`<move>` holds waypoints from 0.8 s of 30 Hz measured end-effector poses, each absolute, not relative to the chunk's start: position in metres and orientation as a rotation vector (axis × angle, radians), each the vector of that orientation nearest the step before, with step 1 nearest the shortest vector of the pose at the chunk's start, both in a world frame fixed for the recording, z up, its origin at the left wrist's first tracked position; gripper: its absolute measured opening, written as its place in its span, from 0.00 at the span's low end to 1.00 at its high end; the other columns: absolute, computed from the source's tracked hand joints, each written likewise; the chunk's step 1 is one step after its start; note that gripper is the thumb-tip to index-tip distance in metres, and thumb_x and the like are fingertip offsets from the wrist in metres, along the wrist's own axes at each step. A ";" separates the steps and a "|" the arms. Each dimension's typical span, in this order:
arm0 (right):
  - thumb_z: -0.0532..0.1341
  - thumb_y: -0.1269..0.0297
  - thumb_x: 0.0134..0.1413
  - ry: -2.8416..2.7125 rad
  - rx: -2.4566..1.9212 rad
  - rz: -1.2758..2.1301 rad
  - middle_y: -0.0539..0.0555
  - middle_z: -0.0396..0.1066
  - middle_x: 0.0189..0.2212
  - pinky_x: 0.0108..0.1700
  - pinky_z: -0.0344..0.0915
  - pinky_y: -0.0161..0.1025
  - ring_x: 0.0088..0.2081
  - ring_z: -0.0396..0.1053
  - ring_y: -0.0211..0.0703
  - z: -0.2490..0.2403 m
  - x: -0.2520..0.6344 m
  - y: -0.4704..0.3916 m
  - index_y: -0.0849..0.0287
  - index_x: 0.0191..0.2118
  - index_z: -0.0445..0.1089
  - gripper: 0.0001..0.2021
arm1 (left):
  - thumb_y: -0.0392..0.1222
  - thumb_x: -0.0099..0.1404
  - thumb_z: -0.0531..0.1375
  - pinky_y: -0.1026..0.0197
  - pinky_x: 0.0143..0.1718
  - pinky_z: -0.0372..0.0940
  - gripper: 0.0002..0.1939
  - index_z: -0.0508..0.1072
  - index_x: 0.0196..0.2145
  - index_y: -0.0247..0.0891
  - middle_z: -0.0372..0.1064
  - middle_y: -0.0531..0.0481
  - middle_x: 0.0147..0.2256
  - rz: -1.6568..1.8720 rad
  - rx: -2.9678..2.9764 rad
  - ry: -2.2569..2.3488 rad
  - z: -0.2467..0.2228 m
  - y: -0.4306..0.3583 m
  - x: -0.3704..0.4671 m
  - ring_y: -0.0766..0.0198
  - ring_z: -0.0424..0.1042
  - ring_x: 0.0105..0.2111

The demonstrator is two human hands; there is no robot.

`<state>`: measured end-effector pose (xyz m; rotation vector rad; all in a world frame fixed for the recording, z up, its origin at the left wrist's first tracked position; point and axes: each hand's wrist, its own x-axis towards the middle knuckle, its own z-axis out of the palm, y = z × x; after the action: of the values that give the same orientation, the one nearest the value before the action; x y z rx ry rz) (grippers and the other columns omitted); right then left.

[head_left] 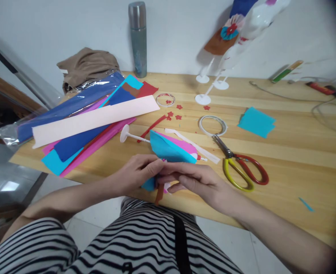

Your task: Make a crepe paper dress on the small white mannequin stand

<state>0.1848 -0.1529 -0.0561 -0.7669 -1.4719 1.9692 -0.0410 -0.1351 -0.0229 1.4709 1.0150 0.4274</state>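
My left hand (139,174) and my right hand (200,182) meet at the table's front edge, fingers closed on a small bunch of crepe paper (160,193). Blue, brown and pink parts of it stick out below; its middle is hidden by my fingers. Just beyond my hands lies a white-footed stand (125,134) whose stem runs into a piece wrapped in blue and pink paper (170,148). A pale strip (204,148) lies behind that piece. Scissors (227,152) with one red and one yellow handle rest to the right, blades touching a tape roll (212,126).
Crepe paper strips (96,120) and a plastic-bagged blue pack (70,102) cover the left side. A flask (137,40) stands at the back. Small red paper flowers (179,107), another ring (165,100), blue squares (257,121) and decorated stands (203,99) occupy the middle and right.
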 end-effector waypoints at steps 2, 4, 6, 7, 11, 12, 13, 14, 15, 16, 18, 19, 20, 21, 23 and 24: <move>0.60 0.53 0.70 -1.492 -0.731 2.007 0.60 0.81 0.51 0.54 0.78 0.46 0.53 0.79 0.47 -0.048 0.180 -0.153 0.54 0.61 0.73 0.20 | 0.63 0.64 0.62 0.64 0.29 0.66 0.24 0.71 0.32 0.36 0.71 0.50 0.28 0.414 1.299 0.991 -0.023 -0.135 -0.041 0.65 0.70 0.28; 0.62 0.56 0.69 -1.497 -0.735 1.980 0.58 0.82 0.47 0.50 0.79 0.43 0.49 0.81 0.45 -0.041 0.179 -0.151 0.55 0.58 0.75 0.17 | 0.56 0.59 0.68 0.63 0.31 0.68 0.20 0.72 0.33 0.35 0.72 0.51 0.27 0.401 1.153 0.976 -0.022 -0.135 -0.043 0.65 0.72 0.27; 0.63 0.58 0.67 -1.476 -0.783 1.884 0.57 0.83 0.42 0.42 0.80 0.40 0.40 0.82 0.44 -0.038 0.182 -0.147 0.56 0.52 0.78 0.13 | 0.49 0.57 0.70 0.62 0.33 0.69 0.15 0.74 0.32 0.34 0.74 0.51 0.27 0.385 1.061 0.960 -0.019 -0.136 -0.046 0.65 0.73 0.27; 0.64 0.58 0.66 -1.469 -0.818 1.817 0.56 0.82 0.41 0.38 0.80 0.38 0.36 0.82 0.42 -0.038 0.185 -0.145 0.56 0.49 0.78 0.11 | 0.46 0.57 0.70 0.62 0.33 0.70 0.13 0.75 0.32 0.34 0.75 0.50 0.28 0.374 1.031 0.945 -0.016 -0.136 -0.048 0.65 0.74 0.28; 0.64 0.66 0.62 -1.605 -0.855 1.578 0.57 0.80 0.50 0.48 0.79 0.44 0.48 0.81 0.47 -0.040 0.191 -0.130 0.53 0.51 0.78 0.13 | 0.42 0.56 0.69 0.61 0.35 0.71 0.09 0.78 0.32 0.35 0.77 0.48 0.29 0.342 0.997 0.872 0.000 -0.136 -0.059 0.63 0.76 0.29; 0.64 0.70 0.59 -1.696 -0.816 1.553 0.57 0.77 0.56 0.56 0.77 0.48 0.56 0.77 0.49 -0.040 0.190 -0.127 0.52 0.55 0.76 0.19 | 0.43 0.56 0.68 0.59 0.34 0.71 0.08 0.78 0.32 0.36 0.77 0.48 0.29 0.333 1.006 0.861 0.005 -0.136 -0.063 0.62 0.76 0.29; 0.63 0.73 0.55 -1.802 -0.766 1.532 0.57 0.73 0.62 0.61 0.73 0.51 0.62 0.73 0.51 -0.039 0.188 -0.124 0.52 0.59 0.73 0.25 | 0.44 0.56 0.68 0.58 0.33 0.71 0.09 0.78 0.32 0.37 0.78 0.47 0.29 0.321 1.020 0.858 0.009 -0.135 -0.066 0.60 0.77 0.29; 0.62 0.75 0.52 -1.913 -0.713 1.509 0.57 0.70 0.65 0.64 0.69 0.54 0.65 0.69 0.53 -0.037 0.185 -0.121 0.51 0.63 0.70 0.32 | 0.45 0.55 0.68 0.57 0.32 0.70 0.09 0.78 0.32 0.38 0.78 0.46 0.29 0.312 1.042 0.865 0.012 -0.133 -0.069 0.58 0.77 0.29; 0.61 0.77 0.49 -2.009 -0.665 1.482 0.58 0.68 0.67 0.66 0.67 0.55 0.67 0.66 0.53 -0.034 0.182 -0.119 0.51 0.66 0.67 0.36 | 0.46 0.54 0.68 0.56 0.30 0.70 0.10 0.78 0.31 0.39 0.78 0.45 0.29 0.310 1.072 0.876 0.015 -0.132 -0.072 0.57 0.77 0.28; 0.61 0.77 0.48 -2.080 -0.629 1.458 0.58 0.67 0.67 0.66 0.67 0.55 0.67 0.66 0.53 -0.031 0.178 -0.118 0.52 0.68 0.64 0.39 | 0.47 0.53 0.68 0.56 0.28 0.68 0.10 0.78 0.30 0.39 0.78 0.45 0.28 0.315 1.111 0.886 0.016 -0.129 -0.075 0.56 0.76 0.28; 0.61 0.76 0.49 -2.127 -0.593 1.435 0.59 0.69 0.65 0.65 0.68 0.53 0.65 0.68 0.52 -0.024 0.172 -0.116 0.53 0.69 0.63 0.39 | 0.48 0.51 0.68 0.57 0.26 0.66 0.10 0.76 0.26 0.39 0.77 0.45 0.26 0.352 1.184 0.882 0.016 -0.124 -0.079 0.58 0.73 0.25; 0.62 0.74 0.50 -2.114 -0.591 1.442 0.58 0.70 0.64 0.63 0.69 0.51 0.64 0.70 0.51 -0.021 0.171 -0.116 0.52 0.68 0.64 0.37 | 0.47 0.50 0.67 0.57 0.25 0.64 0.09 0.75 0.25 0.39 0.76 0.45 0.25 0.379 1.205 0.865 0.015 -0.120 -0.080 0.60 0.71 0.23; 0.63 0.73 0.51 -2.087 -0.606 1.464 0.58 0.72 0.63 0.61 0.70 0.50 0.61 0.72 0.50 -0.019 0.170 -0.116 0.52 0.66 0.66 0.34 | 0.46 0.50 0.67 0.58 0.24 0.63 0.08 0.75 0.24 0.39 0.76 0.46 0.25 0.406 1.213 0.850 0.013 -0.117 -0.081 0.62 0.69 0.22; 0.64 0.71 0.52 -2.053 -0.635 1.496 0.57 0.74 0.60 0.58 0.72 0.47 0.58 0.74 0.49 -0.018 0.170 -0.117 0.52 0.64 0.68 0.31 | 0.45 0.50 0.67 0.59 0.24 0.62 0.08 0.74 0.24 0.39 0.75 0.47 0.25 0.432 1.207 0.843 0.010 -0.115 -0.082 0.63 0.67 0.21; 0.66 0.68 0.52 -1.960 -0.723 1.571 0.54 0.79 0.48 0.47 0.74 0.41 0.46 0.77 0.45 -0.018 0.173 -0.118 0.53 0.58 0.73 0.25 | 0.43 0.48 0.66 0.61 0.23 0.62 0.07 0.74 0.25 0.38 0.74 0.48 0.25 0.474 1.170 0.874 0.003 -0.112 -0.081 0.65 0.67 0.22; 0.67 0.67 0.52 -1.899 -0.774 1.614 0.52 0.79 0.40 0.40 0.73 0.38 0.39 0.76 0.42 -0.020 0.175 -0.119 0.54 0.55 0.75 0.22 | 0.43 0.48 0.65 0.62 0.24 0.64 0.08 0.74 0.26 0.38 0.74 0.48 0.26 0.499 1.147 0.917 -0.001 -0.111 -0.080 0.65 0.68 0.22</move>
<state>0.1749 -0.1190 -0.0197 -0.7741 -1.8986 1.6144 -0.0805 -0.1114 -0.0015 1.1468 0.9168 0.4986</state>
